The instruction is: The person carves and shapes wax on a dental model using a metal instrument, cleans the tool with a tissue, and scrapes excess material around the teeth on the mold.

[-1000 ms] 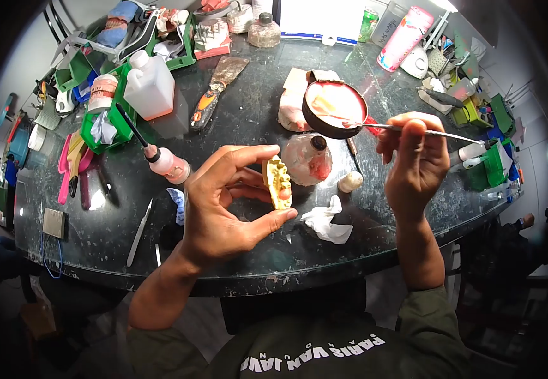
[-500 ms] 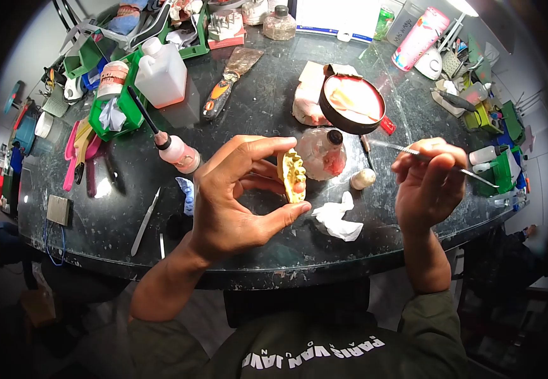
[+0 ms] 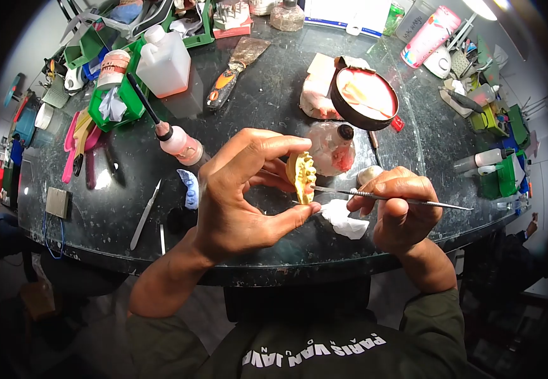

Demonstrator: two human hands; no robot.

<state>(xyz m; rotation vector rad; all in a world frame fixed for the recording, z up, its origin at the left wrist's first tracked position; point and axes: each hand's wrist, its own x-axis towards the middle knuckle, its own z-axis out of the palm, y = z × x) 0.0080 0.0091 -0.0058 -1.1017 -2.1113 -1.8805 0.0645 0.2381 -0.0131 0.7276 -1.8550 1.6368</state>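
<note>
My left hand [image 3: 239,196] grips a yellow dental cast [image 3: 301,177] between thumb and fingertips, its row of teeth facing right. In my right hand [image 3: 406,211] is a thin metal dental carver [image 3: 362,195], held like a pen, with its left tip right at the toothed side of the cast. Its other, pointed end sticks out to the right. Behind the cast stands a clear glass spirit lamp [image 3: 331,151] with a black cap. A crumpled white tissue [image 3: 344,221] lies below the carver, and a small pale jar [image 3: 369,175] is partly hidden behind my right fingers.
A round tin of pink wax [image 3: 367,93] leans on a pale block [image 3: 318,95]. To the left are a pink-liquid bottle [image 3: 182,146], a blue mould piece [image 3: 188,189], a knife [image 3: 145,215] and a scraper [image 3: 236,72]. A plastic jug [image 3: 165,63] stands farther back.
My right hand has moved left and down, bringing the carver's tip to the cast. My left hand still holds the cast, slightly farther right in view.
</note>
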